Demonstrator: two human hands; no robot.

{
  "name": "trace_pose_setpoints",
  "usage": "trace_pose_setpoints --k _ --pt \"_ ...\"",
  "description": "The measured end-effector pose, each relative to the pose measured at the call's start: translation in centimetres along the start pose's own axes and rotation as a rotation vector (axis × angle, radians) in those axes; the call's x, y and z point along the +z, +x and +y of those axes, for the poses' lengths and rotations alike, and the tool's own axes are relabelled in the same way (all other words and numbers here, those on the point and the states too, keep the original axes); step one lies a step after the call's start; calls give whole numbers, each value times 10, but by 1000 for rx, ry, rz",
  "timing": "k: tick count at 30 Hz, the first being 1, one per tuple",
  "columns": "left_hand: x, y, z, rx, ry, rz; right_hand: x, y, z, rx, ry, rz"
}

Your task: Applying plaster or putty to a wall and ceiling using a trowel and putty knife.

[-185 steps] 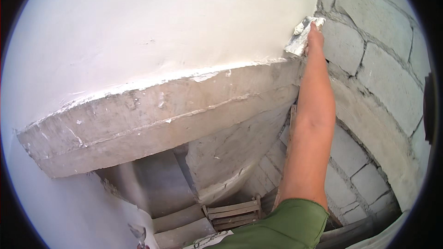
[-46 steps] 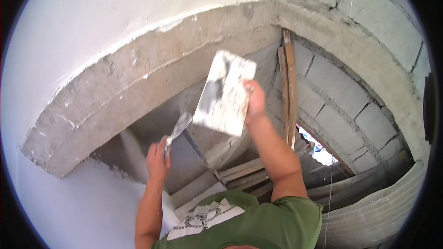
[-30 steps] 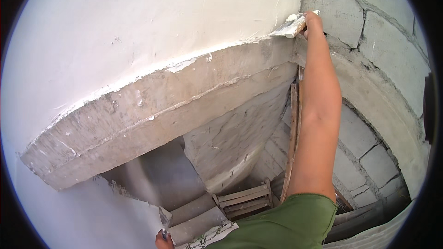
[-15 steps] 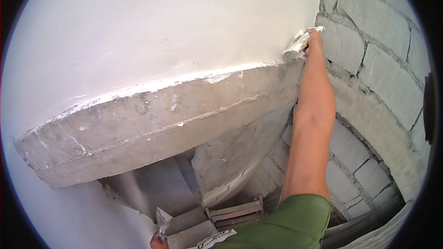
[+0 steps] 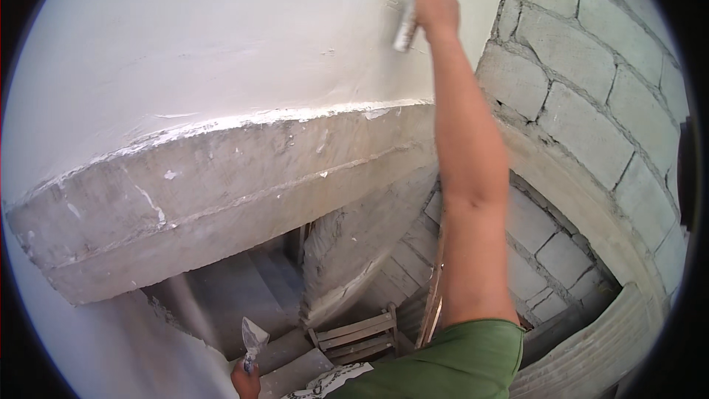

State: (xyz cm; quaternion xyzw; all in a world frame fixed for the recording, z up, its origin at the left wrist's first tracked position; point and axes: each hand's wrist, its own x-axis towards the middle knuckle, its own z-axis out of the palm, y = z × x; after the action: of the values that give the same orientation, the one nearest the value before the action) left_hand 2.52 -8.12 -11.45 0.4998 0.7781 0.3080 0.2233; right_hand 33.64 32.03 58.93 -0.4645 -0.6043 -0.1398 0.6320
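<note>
My right hand (image 5: 439, 9) is wrapped round a plastering trowel (image 5: 404, 35), smeared with white plaster. Its blade is against or very close to the freshly coated white wall (image 5: 244, 37), high up near the wall's right edge; slight blur hides the exact contact. Low in the picture, my left hand (image 5: 246, 380) grips a small pointed trowel (image 5: 254, 338) by its handle, blade upward. Pale residue marks that blade. A few small ridges and scrapes show in the wall's smooth coat.
Below the white wall a bare concrete beam (image 5: 221, 177) juts out, streaked with plaster along its top edge. Grey block wall (image 5: 569, 66) meets the coating at the right. Further down are wooden slats (image 5: 358, 340) and a corrugated sheet (image 5: 591, 347).
My right hand has swept the plastering trowel up and left, from the corner above the beam's end onto the wall face. My left hand still holds the pointed trowel low down. The view has shifted slightly.
</note>
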Motion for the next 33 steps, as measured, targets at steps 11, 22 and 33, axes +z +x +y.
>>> trace_pose_setpoints --k 11,22,33 --pt "22 -9 15 10 -184 186 -37 -99 -115 -522 -135 -164" --pt "103 -54 16 -103 -404 187 -74 63 13 -603 -201 -41" --pt "70 -23 121 -54 -391 143 -25 -135 106 -756 -161 -154"
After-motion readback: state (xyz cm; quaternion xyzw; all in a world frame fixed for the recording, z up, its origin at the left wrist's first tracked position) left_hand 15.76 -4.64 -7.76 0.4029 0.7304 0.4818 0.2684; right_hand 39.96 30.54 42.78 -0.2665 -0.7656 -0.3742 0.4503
